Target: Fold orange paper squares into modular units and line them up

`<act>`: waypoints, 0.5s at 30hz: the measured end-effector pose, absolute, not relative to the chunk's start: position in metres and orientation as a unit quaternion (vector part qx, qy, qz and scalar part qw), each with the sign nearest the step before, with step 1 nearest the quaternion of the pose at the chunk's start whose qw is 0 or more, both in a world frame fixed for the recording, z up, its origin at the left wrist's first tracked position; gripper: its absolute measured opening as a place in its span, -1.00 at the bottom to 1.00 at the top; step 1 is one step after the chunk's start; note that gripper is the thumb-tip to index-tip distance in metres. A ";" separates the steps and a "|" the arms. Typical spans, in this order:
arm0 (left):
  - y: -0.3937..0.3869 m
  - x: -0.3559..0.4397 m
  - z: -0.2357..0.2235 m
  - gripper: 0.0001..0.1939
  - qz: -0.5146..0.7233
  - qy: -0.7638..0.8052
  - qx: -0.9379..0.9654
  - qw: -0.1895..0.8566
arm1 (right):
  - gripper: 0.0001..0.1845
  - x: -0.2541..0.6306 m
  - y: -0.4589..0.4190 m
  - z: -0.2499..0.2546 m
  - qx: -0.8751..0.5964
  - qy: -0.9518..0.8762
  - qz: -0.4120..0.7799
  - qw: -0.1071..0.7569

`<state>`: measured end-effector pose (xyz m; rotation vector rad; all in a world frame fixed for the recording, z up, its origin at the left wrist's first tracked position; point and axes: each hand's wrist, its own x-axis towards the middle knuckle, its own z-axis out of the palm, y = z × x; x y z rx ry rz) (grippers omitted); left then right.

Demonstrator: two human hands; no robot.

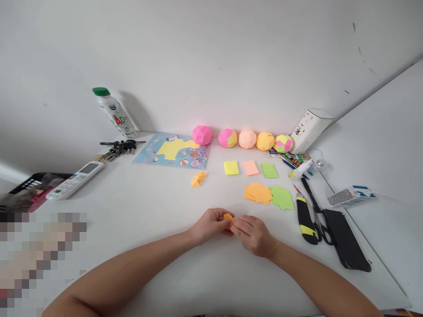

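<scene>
A small orange paper piece (228, 217), partly folded, is pinched in my left hand (213, 226) above the front of the white table. My right hand (254, 234) closes on the same piece from the right, its fingertips against the paper's edge. Beyond my left hand lie folded orange paper units (198, 179). Past my right hand are a fanned stack of orange paper sheets (258, 193) and a fanned stack of green paper sheets (282, 197). Fingers hide much of the held paper.
Several faceted paper balls (247, 139) line the wall, behind yellow, pink and green note pads (250, 168). A utility knife (306, 220), scissors (320, 224) and black case (345, 237) lie right. A blue picture board (142, 155), bottle (117, 115), keys (119, 149) and remote (76, 180) stand left.
</scene>
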<state>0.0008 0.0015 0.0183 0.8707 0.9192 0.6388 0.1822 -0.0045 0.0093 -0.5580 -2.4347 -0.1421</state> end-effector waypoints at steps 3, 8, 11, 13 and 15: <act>0.002 0.000 0.019 -0.71 0.289 0.400 0.413 0.765 | -0.77 0.181 -0.003 0.007 -0.255 -0.899 0.050 0.352; 0.000 -0.001 0.021 -0.67 0.280 0.352 0.456 0.768 | -0.84 0.179 -0.001 0.007 -0.345 -0.821 0.225 0.394; -0.001 -0.003 0.023 -0.67 0.267 0.327 0.483 0.767 | -0.85 0.178 -0.001 0.009 -0.388 -0.781 0.301 0.386; -0.001 -0.003 0.022 -0.67 0.260 0.321 0.492 0.767 | -0.86 0.178 -0.001 0.010 -0.406 -0.764 0.338 0.371; -0.002 -0.004 0.022 -0.66 0.256 0.318 0.496 0.766 | -0.87 0.178 -0.001 0.010 -0.421 -0.750 0.362 0.359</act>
